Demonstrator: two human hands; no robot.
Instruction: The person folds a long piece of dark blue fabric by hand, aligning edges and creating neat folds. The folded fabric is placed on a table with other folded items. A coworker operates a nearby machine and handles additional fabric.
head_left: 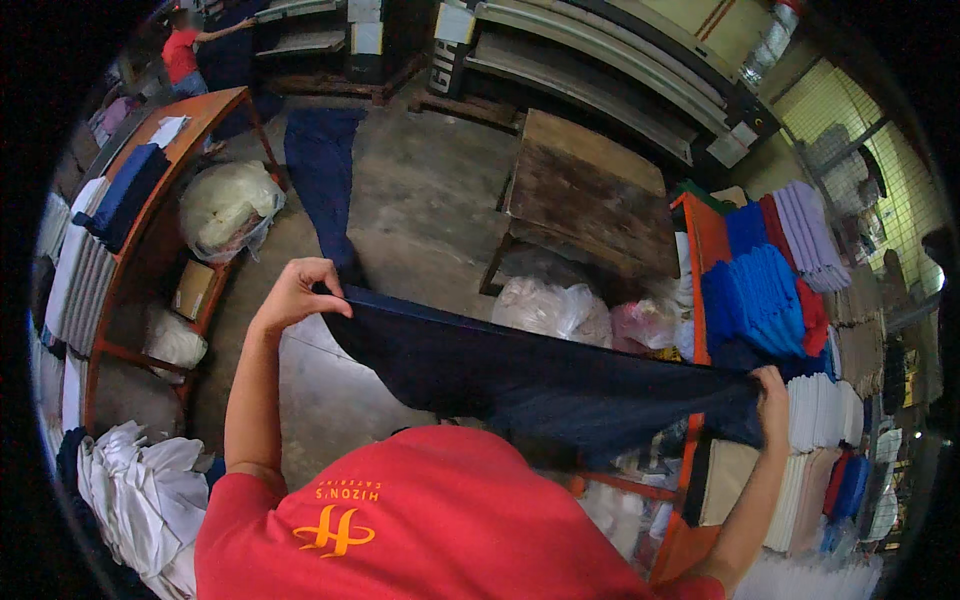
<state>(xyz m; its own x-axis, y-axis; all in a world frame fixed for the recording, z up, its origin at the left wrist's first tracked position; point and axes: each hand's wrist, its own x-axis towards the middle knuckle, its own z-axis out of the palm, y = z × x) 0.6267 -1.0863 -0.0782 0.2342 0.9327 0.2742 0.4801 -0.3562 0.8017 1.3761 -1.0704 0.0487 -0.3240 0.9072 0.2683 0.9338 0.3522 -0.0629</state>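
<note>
A long dark navy cloth [525,375] is stretched between my two raised hands, its top edge sloping down to the right. My left hand [307,296] pinches one end between thumb and fingers. At the other end, my right hand [771,405] grips the cloth near the shelf of folded linens. Beyond my left hand, a navy length of cloth [322,165] runs away across the concrete floor; it looks joined to the held piece. The lower part of the held cloth hangs loose in front of my red shirt.
Folded blue cloths [757,300] and white cloths [814,412] fill the orange rack at right. A wooden table [592,187] stands ahead, plastic bags [551,307] below it. Left, an orange table [206,112] bears folded cloths; crumpled white cloth [142,495] lies nearby. A co-worker [184,56] stands far left.
</note>
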